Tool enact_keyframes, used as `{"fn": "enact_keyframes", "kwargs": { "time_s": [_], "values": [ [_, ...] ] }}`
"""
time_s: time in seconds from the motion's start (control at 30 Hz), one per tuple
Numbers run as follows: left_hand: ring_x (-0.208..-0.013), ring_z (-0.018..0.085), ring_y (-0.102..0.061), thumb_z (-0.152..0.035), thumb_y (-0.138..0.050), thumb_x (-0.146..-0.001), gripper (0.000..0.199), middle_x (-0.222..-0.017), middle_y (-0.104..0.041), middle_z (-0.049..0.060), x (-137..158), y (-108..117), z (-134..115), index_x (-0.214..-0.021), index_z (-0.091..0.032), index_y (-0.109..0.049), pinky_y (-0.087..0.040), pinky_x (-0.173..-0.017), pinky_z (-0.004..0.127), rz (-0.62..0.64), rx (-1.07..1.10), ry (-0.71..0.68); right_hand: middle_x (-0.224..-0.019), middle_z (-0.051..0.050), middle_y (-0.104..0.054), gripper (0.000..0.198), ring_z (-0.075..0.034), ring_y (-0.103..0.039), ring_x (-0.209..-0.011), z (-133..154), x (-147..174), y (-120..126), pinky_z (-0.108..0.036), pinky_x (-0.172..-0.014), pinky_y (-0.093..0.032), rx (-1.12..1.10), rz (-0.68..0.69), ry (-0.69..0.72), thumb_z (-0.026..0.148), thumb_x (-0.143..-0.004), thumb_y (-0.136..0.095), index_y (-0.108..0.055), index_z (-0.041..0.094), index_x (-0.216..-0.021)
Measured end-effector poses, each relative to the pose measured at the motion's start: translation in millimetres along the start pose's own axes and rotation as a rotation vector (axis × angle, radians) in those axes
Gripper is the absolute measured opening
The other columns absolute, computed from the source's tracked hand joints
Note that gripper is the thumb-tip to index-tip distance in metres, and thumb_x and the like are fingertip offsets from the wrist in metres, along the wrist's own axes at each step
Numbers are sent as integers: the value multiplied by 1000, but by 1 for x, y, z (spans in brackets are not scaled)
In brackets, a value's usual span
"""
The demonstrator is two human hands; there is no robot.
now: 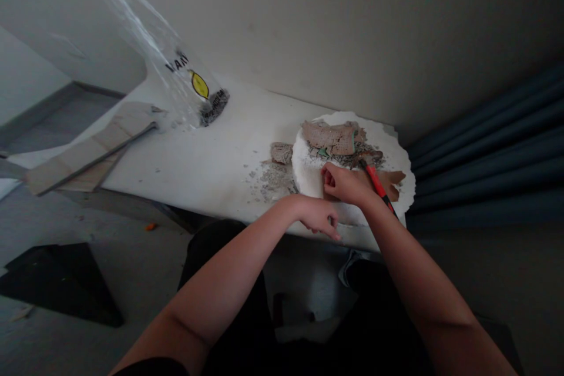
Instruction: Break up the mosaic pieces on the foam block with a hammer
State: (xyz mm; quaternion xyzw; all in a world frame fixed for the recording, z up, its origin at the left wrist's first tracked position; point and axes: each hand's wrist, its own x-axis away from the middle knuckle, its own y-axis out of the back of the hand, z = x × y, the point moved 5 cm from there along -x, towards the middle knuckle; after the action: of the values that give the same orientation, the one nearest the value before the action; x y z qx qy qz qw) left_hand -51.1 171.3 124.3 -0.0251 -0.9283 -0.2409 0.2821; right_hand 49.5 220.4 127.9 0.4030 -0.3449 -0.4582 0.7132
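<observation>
A white, scallop-edged board lies at the right end of the table. On it are a textured brown piece, crumbled grey bits, a smooth brown sheet and a red-and-black handled tool. My right hand rests over the brown sheet with its fingers curled closed; whatever is in them is hidden. Nearer to me, my left hand hangs over the board's front edge, its fingers loosely bent and apart, with nothing visible in them.
Grey crumbs and a rough brown chunk lie left of the board. A clear plastic bag with a yellow lemon print stands farther back. Wooden planks with a dark bar cover the table's left end. A blue-grey curtain hangs at right.
</observation>
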Motion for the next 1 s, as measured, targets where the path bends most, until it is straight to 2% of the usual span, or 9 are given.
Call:
{"fn": "enact_keyframes", "kwargs": {
  "time_s": [0.07,0.13,0.2,0.27,0.37,0.47,0.63,0.83,1.0],
  "values": [
    [-74,15,-63,-53,-58,-82,36,-85,-72,1,10,21,15,-97,-22,-70,-46,-72,28,-173,-31,48,-86,-3,-65,19,-16,-56,-75,-2,4,2,-25,-68,-39,1,-25,28,8,-80,-58,-60,17,-97],
    [-81,18,-64,-47,-58,-83,30,-89,-72,5,21,42,32,-91,-20,-69,-46,-75,31,-424,-191,212,-91,-6,-66,11,-18,-58,-83,-3,10,1,-27,-75,-41,46,-45,81,11,-84,-59,-64,16,-93],
    [-93,23,-64,-41,-58,-83,28,-102,-71,9,30,56,42,-99,-19,-67,-47,-80,35,-646,-345,351,-97,-9,-66,10,-20,-59,-91,-2,14,-1,-29,-82,-42,108,-47,130,13,-89,-58,-67,15,-92],
    [-104,26,-62,-42,-59,-83,38,-116,-66,12,30,59,44,-114,-19,-61,-48,-84,36,-762,-421,371,-99,-11,-66,15,-21,-59,-95,-1,17,-4,-30,-83,-42,172,-39,142,14,-94,-54,-69,13,-93],
    [-114,28,-58,-52,-62,-80,56,-127,-59,13,20,56,40,-124,-20,-54,-49,-90,38,-783,-446,289,-99,-12,-66,20,-21,-59,-92,2,17,-8,-30,-81,-42,270,-23,141,15,-96,-51,-70,12,-91],
    [-118,30,-54,-58,-65,-76,63,-130,-56,14,12,52,39,-126,-21,-53,-48,-94,41,-756,-457,267,-106,-14,-65,20,-21,-59,-92,7,18,-9,-30,-79,-41,337,-20,184,13,-97,-50,-69,12,-92],
    [-124,34,-49,-62,-66,-74,68,-134,-53,14,10,53,40,-128,-24,-52,-47,-97,46,-729,-417,302,-109,-15,-65,18,-23,-60,-96,10,18,-10,-30,-82,-42,379,-30,206,12,-96,-48,-66,9,-100],
    [-125,34,-48,-58,-70,-70,70,-135,-53,14,10,56,37,-130,-25,-52,-46,-97,47,-701,-390,336,-112,-16,-66,24,-24,-61,-97,6,14,-13,-31,-83,-44,348,-18,182,14,-92,-52,-65,9,-112],
    [-123,33,-49,-56,-74,-66,71,-132,-57,13,8,58,33,-124,-21,-53,-44,-99,45,-715,-406,280,-113,-16,-66,28,-25,-62,-99,7,12,-13,-32,-83,-44,359,-3,159,14,-92,-52,-63,8,-117]
  ]
}}
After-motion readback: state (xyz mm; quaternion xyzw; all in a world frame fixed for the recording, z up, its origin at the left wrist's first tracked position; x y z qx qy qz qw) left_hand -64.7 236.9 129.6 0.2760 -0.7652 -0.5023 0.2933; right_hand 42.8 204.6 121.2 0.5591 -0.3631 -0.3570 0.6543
